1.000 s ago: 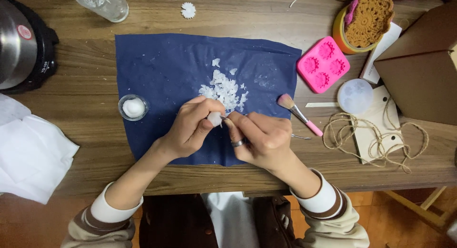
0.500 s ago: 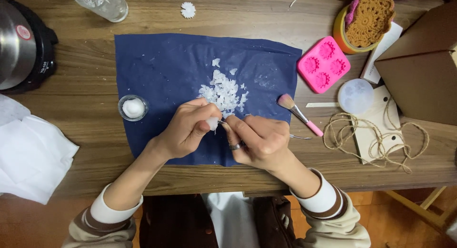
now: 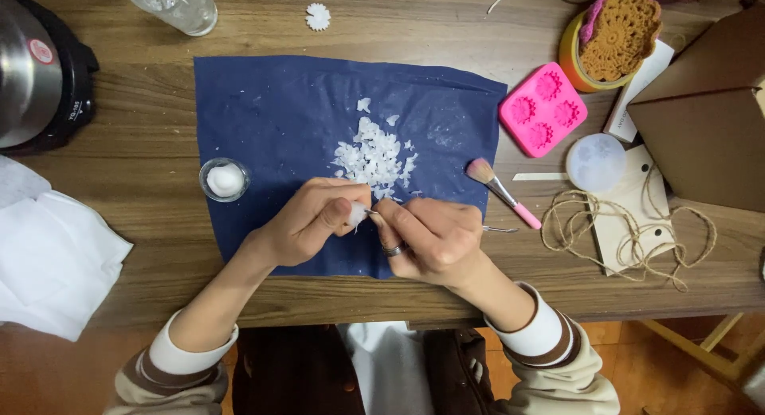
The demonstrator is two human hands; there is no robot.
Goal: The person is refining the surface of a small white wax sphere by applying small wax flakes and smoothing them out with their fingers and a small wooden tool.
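My left hand (image 3: 315, 220) pinches a small white wax piece (image 3: 356, 215) between thumb and fingers, just above the near part of a dark blue sheet (image 3: 279, 120). My right hand (image 3: 430, 240), a ring on one finger, grips a thin metal tool (image 3: 498, 229) whose tip touches the white piece. A pile of white wax shavings (image 3: 373, 158) lies on the sheet just beyond both hands.
A small glass cup with a white lump (image 3: 224, 180) sits left of the hands. A pink-handled brush (image 3: 502, 193), pink flower mould (image 3: 543, 108), round translucent lid (image 3: 596, 162), twine (image 3: 629, 228) and cardboard box (image 3: 705, 120) lie right. A black cooker (image 3: 40, 72) and white cloth (image 3: 48, 256) lie left.
Both hands stay together over the sheet's near part; the fingers have shifted slightly around the white piece. Nothing else on the table has moved.
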